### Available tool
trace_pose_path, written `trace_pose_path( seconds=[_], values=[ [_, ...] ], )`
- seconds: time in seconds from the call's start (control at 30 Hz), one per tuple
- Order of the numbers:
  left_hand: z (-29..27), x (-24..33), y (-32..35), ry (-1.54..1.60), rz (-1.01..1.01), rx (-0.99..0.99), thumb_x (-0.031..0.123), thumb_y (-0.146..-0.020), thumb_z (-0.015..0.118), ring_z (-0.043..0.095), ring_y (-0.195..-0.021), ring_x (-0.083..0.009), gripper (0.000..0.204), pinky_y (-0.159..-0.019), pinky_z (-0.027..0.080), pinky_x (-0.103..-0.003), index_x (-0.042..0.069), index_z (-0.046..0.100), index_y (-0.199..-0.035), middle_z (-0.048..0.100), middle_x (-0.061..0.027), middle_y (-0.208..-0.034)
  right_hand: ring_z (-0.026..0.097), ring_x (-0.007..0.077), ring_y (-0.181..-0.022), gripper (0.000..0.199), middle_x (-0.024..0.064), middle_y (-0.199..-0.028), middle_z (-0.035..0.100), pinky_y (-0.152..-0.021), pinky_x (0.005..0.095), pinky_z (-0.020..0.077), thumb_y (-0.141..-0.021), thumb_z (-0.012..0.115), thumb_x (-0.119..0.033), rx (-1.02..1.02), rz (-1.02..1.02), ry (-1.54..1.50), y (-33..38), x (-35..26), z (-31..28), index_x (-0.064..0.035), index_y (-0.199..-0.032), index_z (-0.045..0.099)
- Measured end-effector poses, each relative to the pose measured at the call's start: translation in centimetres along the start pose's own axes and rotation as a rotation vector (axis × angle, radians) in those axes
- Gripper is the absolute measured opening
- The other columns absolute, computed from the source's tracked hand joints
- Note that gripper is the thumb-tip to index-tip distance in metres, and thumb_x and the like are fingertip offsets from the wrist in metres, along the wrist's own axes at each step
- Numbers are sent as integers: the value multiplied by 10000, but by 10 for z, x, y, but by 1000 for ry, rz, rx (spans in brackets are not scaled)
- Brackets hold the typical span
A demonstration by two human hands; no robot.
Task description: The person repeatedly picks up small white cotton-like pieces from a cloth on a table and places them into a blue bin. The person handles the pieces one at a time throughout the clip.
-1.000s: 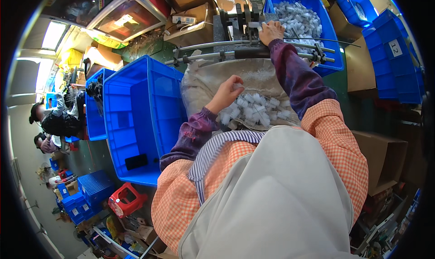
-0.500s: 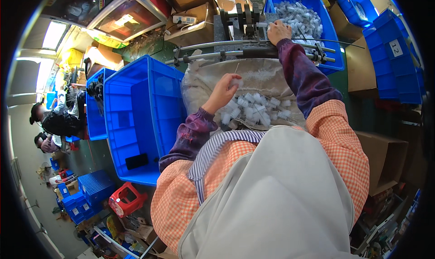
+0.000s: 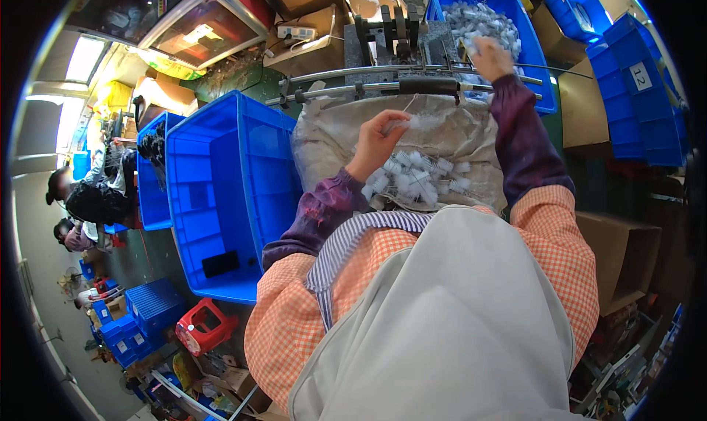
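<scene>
My left hand [image 3: 381,138] is raised over the cloth, its thumb and fingers pinched on a small white-bristled wire brush. The thin wire stem [image 3: 411,102] points up; my fingers partly cover the bristles. A pile of similar white brushes [image 3: 412,178] lies on the beige cloth [image 3: 324,130] before me. My right hand [image 3: 492,59] is at the near side of a blue bin [image 3: 543,90], right of the bench machine [image 3: 400,34]. Motion smears its fingers, so I cannot make out whether they hold anything. More small white pieces [image 3: 482,23] heap up in that bin.
Two metal rails [image 3: 331,93] run across between the machine and the cloth. A large blue crate [image 3: 224,193] with a dark flat object inside stands at my left. Stacked blue crates [image 3: 641,90] and a cardboard box [image 3: 618,255] are at the right. A red stool [image 3: 206,325] stands lower left.
My right hand has moved from the machine rightward and slightly nearer, to the blue bin. My left hand has shifted a little right and up, still pinching the brush.
</scene>
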State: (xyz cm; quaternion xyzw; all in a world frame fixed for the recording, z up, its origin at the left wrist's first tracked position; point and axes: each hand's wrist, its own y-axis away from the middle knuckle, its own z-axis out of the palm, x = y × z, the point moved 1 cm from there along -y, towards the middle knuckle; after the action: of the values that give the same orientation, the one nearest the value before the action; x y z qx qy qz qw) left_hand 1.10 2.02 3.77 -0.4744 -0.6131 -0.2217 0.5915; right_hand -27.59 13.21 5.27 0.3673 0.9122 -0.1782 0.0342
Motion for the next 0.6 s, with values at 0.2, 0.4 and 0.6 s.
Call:
trace_pose_path(
  seconds=[0.2, 0.4, 0.6],
  values=[
    [10, 9, -17, 107, -11, 12, -17, -762, 620, 594, -824, -112, 241, -734, 460, -236, 19, 575, -995, 643, -65, -940, 565, 155, -821, 236, 78, -920, 612, -768, 289, 440, -893, 498, -188, -720, -483, -1064, 69, -86, -26, -51, -1068, 576],
    [-9, 4, 2, -320, -177, 23, 113, -784, 639, 594, -690, -148, 342, -620, 445, -243, 58, 506, -1094, 651, -103, -842, 595, 263, -847, 226, 66, -910, 625, -764, 360, 452, -861, 488, -177, -206, -242, -647, 9, -43, 35, -92, -1037, 601],
    [-3, -12, 23, -337, -91, -101, 154, -792, 635, 628, -745, -255, 318, -662, 464, -307, 50, 516, -1067, 647, -129, -823, 526, 238, -952, 188, 8, -934, 610, -796, 371, 416, -781, 495, -176, 93, -82, -8, -33, -39, 86, -184, -907, 634]
  ],
)
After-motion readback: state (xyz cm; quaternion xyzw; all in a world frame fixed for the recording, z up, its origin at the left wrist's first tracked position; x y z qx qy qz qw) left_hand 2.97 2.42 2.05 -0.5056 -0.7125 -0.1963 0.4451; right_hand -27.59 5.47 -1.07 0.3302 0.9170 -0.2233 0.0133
